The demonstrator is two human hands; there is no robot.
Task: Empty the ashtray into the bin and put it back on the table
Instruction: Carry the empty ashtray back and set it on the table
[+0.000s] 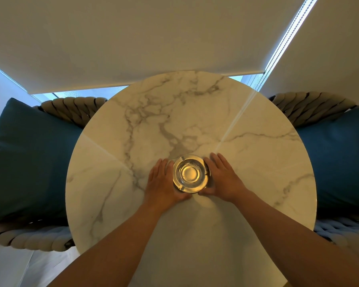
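A round clear glass ashtray point(191, 173) sits on the white marble table point(247, 162), near its middle. Its bowl looks bare, with no ash or butts that I can make out. My left hand point(164, 181) cups its left side, fingers stretched flat along the tabletop and thumb curled under the near rim. My right hand point(223, 177) mirrors this on the right side, with its thumb at the near rim too. Both hands touch the ashtray. No bin is in view.
Woven rope chairs with dark teal cushions stand to the left point(33, 160) and right point(338, 162) of the table. A lowered roller blind point(133, 38) with a bead chain point(286, 38) hangs behind, over a window strip.
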